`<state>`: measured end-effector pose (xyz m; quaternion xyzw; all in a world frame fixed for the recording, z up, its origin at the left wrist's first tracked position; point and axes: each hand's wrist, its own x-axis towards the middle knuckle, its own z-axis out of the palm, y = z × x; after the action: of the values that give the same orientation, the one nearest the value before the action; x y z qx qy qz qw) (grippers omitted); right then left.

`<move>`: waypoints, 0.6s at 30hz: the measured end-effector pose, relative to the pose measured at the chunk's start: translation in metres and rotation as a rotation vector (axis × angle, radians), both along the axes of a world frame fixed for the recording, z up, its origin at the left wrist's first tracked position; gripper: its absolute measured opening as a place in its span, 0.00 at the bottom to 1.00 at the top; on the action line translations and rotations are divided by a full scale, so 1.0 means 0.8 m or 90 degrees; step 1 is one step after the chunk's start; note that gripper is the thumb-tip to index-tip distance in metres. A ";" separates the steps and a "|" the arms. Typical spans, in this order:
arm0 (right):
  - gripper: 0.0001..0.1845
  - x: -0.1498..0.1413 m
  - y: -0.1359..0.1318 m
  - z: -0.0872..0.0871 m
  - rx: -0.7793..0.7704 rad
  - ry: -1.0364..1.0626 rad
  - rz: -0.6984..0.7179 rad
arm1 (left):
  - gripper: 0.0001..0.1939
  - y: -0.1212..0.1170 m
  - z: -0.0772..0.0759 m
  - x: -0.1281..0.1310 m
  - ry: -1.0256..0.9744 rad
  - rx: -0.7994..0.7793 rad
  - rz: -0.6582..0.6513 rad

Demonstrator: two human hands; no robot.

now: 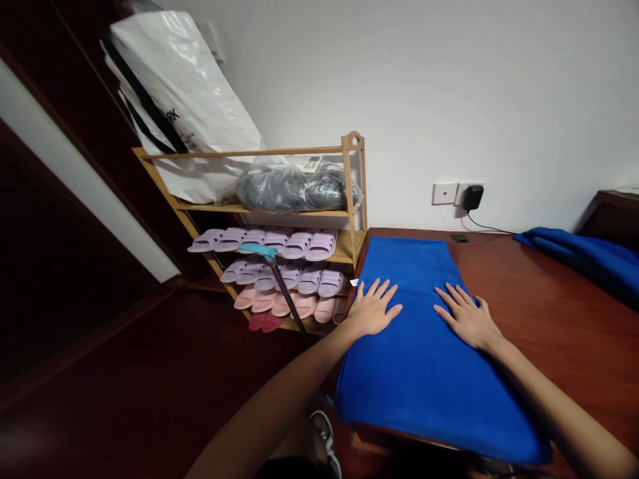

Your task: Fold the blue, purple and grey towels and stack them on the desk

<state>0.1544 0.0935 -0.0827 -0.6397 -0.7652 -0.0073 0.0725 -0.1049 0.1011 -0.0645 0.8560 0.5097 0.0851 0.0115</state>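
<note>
A blue cloth (429, 372) lies lengthwise over the left end of a reddish-brown wooden table (564, 313), its near end reaching the front edge. It looks folded and mostly smooth, with a faint crease across it near my fingertips. My left hand (374, 309) rests flat on the cloth's left side, fingers spread. On the right side my right hand (468, 317) is also laid flat, fingers apart, with its outer edge by the cloth's border. Neither hand grips anything.
A wooden shoe rack (354, 199) with purple and pink slippers (322, 245) stands left of the table, a blue-headed pole (284, 289) before it. A white bag (184, 86) and a plastic-wrapped grey bundle (294, 188) sit on top. Another blue cloth (564, 243) and a plugged-in black adapter (472, 197) are at right.
</note>
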 end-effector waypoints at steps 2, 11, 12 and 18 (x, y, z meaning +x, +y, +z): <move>0.36 -0.002 -0.014 0.001 0.007 0.003 0.002 | 0.31 -0.014 0.001 -0.002 0.000 0.016 -0.001; 0.34 -0.006 -0.084 -0.008 0.046 0.040 0.025 | 0.30 -0.091 0.009 -0.014 -0.042 0.035 -0.014; 0.34 -0.006 -0.091 -0.009 0.046 0.053 0.026 | 0.30 -0.099 0.011 -0.016 -0.048 0.028 -0.015; 0.29 0.013 -0.112 -0.015 0.042 0.192 0.042 | 0.27 -0.119 0.025 -0.038 -0.109 -0.010 -0.045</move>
<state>0.1650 0.0037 -0.0948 -0.6055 -0.7655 0.0662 0.2075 -0.1352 0.0063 -0.0447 0.8629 0.4771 0.1539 0.0646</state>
